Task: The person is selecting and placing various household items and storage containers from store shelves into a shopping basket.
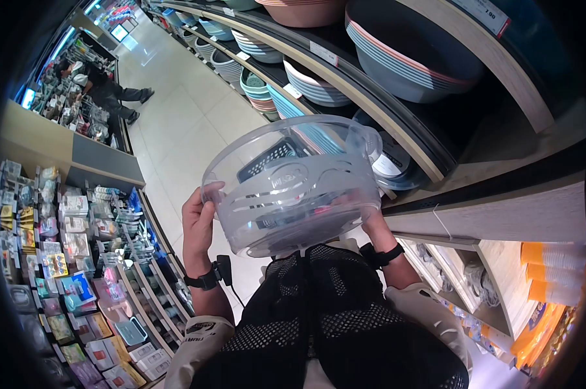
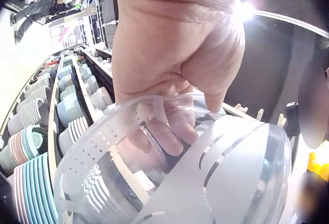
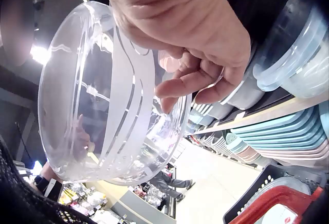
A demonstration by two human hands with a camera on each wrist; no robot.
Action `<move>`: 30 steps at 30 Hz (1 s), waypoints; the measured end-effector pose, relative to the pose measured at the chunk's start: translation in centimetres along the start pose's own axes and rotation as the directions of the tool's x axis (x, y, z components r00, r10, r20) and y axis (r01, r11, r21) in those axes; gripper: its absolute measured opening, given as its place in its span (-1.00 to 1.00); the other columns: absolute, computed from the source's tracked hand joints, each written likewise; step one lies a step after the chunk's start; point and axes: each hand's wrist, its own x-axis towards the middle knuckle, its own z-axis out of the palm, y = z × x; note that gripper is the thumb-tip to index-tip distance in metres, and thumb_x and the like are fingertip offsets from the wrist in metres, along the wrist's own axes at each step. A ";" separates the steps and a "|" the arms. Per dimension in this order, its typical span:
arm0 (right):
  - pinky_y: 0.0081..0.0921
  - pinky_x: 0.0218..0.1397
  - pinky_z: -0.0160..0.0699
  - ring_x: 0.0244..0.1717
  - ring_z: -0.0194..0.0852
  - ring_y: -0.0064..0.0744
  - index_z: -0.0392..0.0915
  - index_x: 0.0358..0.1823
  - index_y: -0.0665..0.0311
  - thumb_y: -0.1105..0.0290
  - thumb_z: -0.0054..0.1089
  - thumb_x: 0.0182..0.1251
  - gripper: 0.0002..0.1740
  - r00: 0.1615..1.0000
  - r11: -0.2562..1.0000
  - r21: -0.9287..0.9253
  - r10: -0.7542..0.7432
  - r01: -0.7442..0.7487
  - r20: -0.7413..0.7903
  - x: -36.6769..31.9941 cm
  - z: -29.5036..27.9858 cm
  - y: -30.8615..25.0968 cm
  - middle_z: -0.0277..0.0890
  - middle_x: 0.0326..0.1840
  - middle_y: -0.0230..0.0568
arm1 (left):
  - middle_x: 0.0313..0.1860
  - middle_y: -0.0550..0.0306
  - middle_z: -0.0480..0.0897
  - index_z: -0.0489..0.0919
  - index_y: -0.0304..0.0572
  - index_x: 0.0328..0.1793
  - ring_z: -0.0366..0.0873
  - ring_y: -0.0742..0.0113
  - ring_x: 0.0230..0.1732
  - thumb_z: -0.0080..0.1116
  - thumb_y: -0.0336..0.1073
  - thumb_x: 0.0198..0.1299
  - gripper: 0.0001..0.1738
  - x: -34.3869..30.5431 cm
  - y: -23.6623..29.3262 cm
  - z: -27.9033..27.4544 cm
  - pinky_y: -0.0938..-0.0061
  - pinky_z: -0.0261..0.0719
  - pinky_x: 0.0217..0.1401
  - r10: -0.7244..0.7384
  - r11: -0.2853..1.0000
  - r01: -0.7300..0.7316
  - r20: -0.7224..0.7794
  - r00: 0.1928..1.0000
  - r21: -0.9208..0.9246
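A clear plastic basin (image 1: 335, 172) with a frosted, wavy-patterned band is held tilted in front of the body, between both hands. My left hand (image 1: 198, 217) grips its left rim; in the left wrist view, fingers reach over the rim and show through the clear wall, with the thumb on the near side. On the opposite side, my right hand (image 1: 372, 222) holds the basin. The right wrist view shows that hand (image 3: 190, 44) with curled fingers, the fingertips at the basin's wall (image 3: 126, 105).
Shelves to the right hold stacked basins (image 1: 397, 58) in grey, blue and pink. A dark shopping basket (image 3: 267, 180) with a red handle (image 3: 288, 198) stands on the aisle floor (image 1: 176, 97). Small packaged goods (image 1: 76, 243) hang on the left. A person (image 1: 102, 91) is farther along the aisle.
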 end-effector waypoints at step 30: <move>-0.63 -0.16 0.45 -0.28 0.43 -0.74 0.72 0.01 0.40 0.38 0.10 0.61 -0.73 0.996 0.933 -0.351 -0.084 0.082 0.012 0.1 0.5 -2.6 0.65 -0.29 -0.48 | 0.12 -0.16 0.66 0.25 -0.11 0.63 0.68 0.35 -0.35 -0.08 -0.49 0.45 -0.39 -0.2 -4.9 0.5 0.36 0.83 -0.28 -0.458 0.828 0.323 -0.221 0.861 -0.458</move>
